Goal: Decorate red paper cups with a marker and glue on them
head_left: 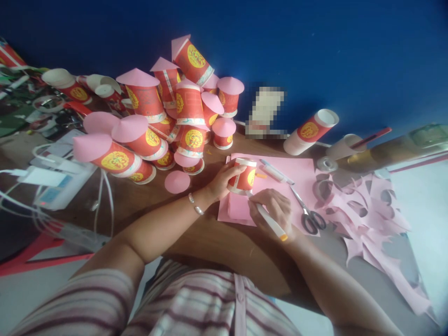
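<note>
My left hand (pixel 222 181) is closed around a red paper cup (pixel 241 176) with a yellow round emblem and white bands at both ends. Closed fingers of my right hand (pixel 276 207) grip a thick white pen-like tool (pixel 271 221) with an orange end; its kind I cannot make out. The tool's front end is close to the cup's lower edge. Below the cup lies a small pink paper piece (pixel 240 206) on a larger pink sheet (pixel 297 170). A capped pen (pixel 276 172) and black-handled scissors (pixel 310 217) lie to the right.
Several red cups with pink cone tops (pixel 189 102) are piled at the back left. Pink paper scraps (pixel 364 205) cover the right side. A cup stack (pixel 311 132) and a tape roll (pixel 327 164) stand behind; a white power strip (pixel 58 186) with cables is left.
</note>
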Demonstrator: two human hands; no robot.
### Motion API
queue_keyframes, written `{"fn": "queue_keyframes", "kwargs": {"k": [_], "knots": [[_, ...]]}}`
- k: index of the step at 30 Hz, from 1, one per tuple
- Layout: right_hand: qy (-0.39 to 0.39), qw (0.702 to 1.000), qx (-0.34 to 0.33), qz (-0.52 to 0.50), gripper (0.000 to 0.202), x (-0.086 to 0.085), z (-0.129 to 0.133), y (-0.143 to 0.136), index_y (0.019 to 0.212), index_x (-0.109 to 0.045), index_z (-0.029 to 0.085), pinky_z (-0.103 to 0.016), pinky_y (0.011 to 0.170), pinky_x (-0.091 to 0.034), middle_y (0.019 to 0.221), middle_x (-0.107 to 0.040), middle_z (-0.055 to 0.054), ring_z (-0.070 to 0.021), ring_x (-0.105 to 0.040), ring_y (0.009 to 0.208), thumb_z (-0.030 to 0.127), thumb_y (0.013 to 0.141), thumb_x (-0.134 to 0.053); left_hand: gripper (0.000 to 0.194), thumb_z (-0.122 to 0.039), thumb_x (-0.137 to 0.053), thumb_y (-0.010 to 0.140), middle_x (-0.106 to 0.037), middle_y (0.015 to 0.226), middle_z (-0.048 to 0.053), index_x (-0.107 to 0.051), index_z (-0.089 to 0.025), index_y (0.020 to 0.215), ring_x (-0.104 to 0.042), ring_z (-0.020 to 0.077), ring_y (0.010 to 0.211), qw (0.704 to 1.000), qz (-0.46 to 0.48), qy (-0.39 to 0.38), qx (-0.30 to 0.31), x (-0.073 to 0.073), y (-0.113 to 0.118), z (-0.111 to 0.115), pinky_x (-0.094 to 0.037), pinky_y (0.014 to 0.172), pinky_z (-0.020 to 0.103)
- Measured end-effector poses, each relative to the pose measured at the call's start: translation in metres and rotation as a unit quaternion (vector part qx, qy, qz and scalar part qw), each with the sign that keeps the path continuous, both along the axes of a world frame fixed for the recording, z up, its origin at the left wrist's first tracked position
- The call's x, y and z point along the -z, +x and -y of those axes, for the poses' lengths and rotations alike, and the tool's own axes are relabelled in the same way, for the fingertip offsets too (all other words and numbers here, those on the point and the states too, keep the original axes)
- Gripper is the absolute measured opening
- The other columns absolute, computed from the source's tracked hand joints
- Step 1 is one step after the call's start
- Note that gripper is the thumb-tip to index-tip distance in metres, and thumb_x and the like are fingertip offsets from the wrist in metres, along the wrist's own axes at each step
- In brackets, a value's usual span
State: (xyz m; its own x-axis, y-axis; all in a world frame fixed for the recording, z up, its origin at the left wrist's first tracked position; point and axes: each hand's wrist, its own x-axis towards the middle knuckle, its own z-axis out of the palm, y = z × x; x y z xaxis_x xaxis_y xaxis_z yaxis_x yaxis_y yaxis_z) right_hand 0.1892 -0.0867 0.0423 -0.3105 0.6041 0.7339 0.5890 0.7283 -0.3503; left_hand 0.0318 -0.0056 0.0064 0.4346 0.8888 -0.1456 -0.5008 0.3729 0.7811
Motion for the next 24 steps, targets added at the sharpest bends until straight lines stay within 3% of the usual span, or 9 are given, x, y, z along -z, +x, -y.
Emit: {"fn": "queue_keyframes", "kwargs": {"k": [10, 24], "knots": [[-0.003, 1.0, 0.004, 0.003, 0.019, 0.0018, 0.0, -0.0002, 0.097, -0.056, 0.022, -0.027, 0.058, -0.049, 0.071, -0.065, 0.001, -0.0143, -0.059, 0.059, 0.006, 0.09, -0.062, 0.032, -0.043, -0.081, 0.077, -0.07, 0.086, 0.003, -0.07, -0.017, 0.092, -0.067, 0.0192, 0.085, 1.0, -0.006, 0.001, -0.006, -0.0001, -0.0008, 0.0008, -0.053, 0.081, 0.033], [-0.045, 0.999, -0.005, 0.01, 0.014, 0.0049, 0.0037, 0.0022, 0.091, -0.054, 0.023, -0.029, 0.063, -0.05, 0.071, -0.065, 0.001, -0.0151, -0.06, 0.063, 0.011, 0.091, -0.062, 0.037, -0.043, -0.08, 0.078, -0.074, 0.096, 0.007, -0.072, -0.016, 0.102, -0.069, 0.0244, 0.098, 1.0, -0.011, 0.005, 0.003, 0.0053, -0.0011, -0.0013, -0.052, 0.088, 0.035]]}}
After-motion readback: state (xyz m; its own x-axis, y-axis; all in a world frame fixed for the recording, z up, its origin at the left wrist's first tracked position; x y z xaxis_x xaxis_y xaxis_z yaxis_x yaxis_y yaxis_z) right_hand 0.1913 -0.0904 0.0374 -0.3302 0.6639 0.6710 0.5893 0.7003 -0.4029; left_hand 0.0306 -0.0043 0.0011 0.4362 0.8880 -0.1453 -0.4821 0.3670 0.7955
